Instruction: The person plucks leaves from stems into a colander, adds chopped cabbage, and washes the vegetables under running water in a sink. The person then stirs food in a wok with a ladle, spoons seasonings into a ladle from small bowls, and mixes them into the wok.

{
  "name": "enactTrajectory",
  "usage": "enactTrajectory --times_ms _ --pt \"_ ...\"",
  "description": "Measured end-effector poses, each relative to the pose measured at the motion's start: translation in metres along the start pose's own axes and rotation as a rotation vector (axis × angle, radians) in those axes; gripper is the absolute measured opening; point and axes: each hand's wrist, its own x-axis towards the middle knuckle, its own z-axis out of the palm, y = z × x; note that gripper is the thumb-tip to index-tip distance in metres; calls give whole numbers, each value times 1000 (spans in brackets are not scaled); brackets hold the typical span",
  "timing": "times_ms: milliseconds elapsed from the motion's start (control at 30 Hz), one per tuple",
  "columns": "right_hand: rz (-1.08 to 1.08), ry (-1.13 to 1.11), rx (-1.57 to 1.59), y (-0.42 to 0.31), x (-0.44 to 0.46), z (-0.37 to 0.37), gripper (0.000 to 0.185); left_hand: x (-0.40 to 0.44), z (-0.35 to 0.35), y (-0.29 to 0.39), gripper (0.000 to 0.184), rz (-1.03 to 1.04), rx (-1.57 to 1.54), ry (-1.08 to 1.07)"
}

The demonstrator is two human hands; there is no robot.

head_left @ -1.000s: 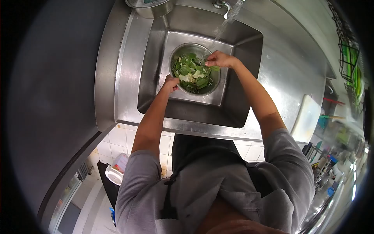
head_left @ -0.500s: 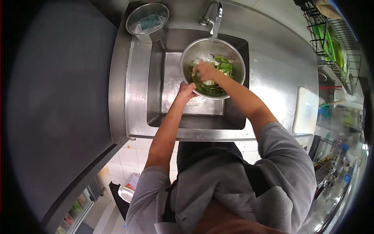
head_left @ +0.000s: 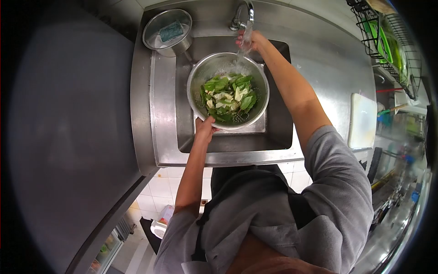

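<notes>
A metal colander [head_left: 193, 106] of torn green and pale leaves [head_left: 230, 97] is held over the sink, slightly tilted. My left hand [head_left: 205, 129] grips its near rim, the thumb on top and the other fingers underneath. Beyond the far rim, my right hand [head_left: 248, 41] is in the stream of water [head_left: 247, 37] from the faucet [head_left: 242, 16]. Its fingers look loosely apart with nothing in them, though the water partly covers them. Some of the stream falls on to the colander's far side.
The steel sink basin [head_left: 278, 137] surrounds the colander. At the back left corner stands a metal pot [head_left: 175, 48] with a green scouring pad [head_left: 170, 31] in it. A white cutting board [head_left: 362, 121] lies on the right, below a black wire rack [head_left: 365, 27].
My right hand has left the leaves and moved up into the running water. The colander has shifted left and slightly nearer in the picture, still in my left hand.
</notes>
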Motion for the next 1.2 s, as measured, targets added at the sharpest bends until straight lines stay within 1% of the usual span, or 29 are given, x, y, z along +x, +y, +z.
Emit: enactTrajectory --times_ms 67,167,233,267,333,367,400,433,467,500,533,567,633,667,700,733,767,800,833,867,900,933,967,1000,1033,1067,1100,1167,1200 --pt "41 43 143 -14 -13 15 24 -12 -18 -5 32 -15 0 -4" --pt "32 -66 487 -52 -28 6 24 -20 -31 -5 32 -25 -5 7" --pt "-51 -118 391 -47 -45 -7 20 -28 -35 -8 34 -40 1 43" --pt "-99 -129 347 -41 -57 -18 19 -30 -37 -14 38 -32 13 102" --pt "-229 -149 -107 -18 -109 -48 20 -29 -55 -28 40 -37 -15 33" --pt "-189 -4 -300 -3 -139 -60 22 -16 -69 -40 42 -44 -122 -14" --pt "-285 -37 -540 19 -159 -86 17 -18 -74 -39 31 -73 -71 20" --pt "-534 -76 -867 44 -179 -119 15 -21 -78 -37 20 -103 -21 53" --pt "-654 -141 -979 51 -225 -145 17 -43 -57 -31 25 8 -110 44" --pt "-571 -14 -1099 60 -275 -165 18 -54 -52 -28 28 45 -122 5" --pt "-581 41 -993 71 -325 -192 22 -51 -60 -30 28 33 -45 25" --pt "-653 91 -881 105 -351 -219 25 -53 -58 -27 23 66 2 56" --pt "-355 196 -561 140 -436 -276 30 -51 -54 -18 40 78 50 36" --pt "-341 335 -462 181 -465 -310 30 -51 -50 -13 37 93 103 33" --pt "-271 473 -538 215 -501 -340 32 -55 -46 -8 34 106 151 34" --pt "-198 533 -497 257 -533 -365 32 -61 -42 -6 31 119 194 35" --pt "-194 645 -826 301 -570 -389 30 -77 -30 -4 29 140 211 35" --pt "10 702 -1105 361 -580 -382 26 -51 -54 -15 25 185 155 -36" --pt "154 768 -1318 449 -587 -380 25 -16 -78 -27 22 217 111 -98" --pt "471 749 -1281 454 -626 -353 30 -12 -78 -28 22 209 101 -146" --pt "483 742 -1187 501 -655 -358 30 -9 -80 -28 23 196 92 -181" --pt "379 759 -1095 538 -687 -352 31 -8 -80 -23 24 182 85 -212" --pt "363 794 -975 564 -713 -333 32 -9 -72 -19 24 158 51 -257" --pt "348 820 -854 585 -736 -309 32 -11 -64 -13 24 98 40 -329" --pt "360 837 -803 604 -752 -283 33 29 -62 -9 19 28 64 -474" --pt "358 858 -774 615 -764 -271 34 14 -34 -13 17 12 45 -486" --pt "358 878 -748 622 -766 -252 36 21 -23 -15 19 -25 41 -614" --pt "337 946 -642 626 -772 -200 35 18 2 -7 24 -110 53 -686" --pt "337 976 -586 631 -775 -168 35 32 3 -2 29 -201 64 -747"
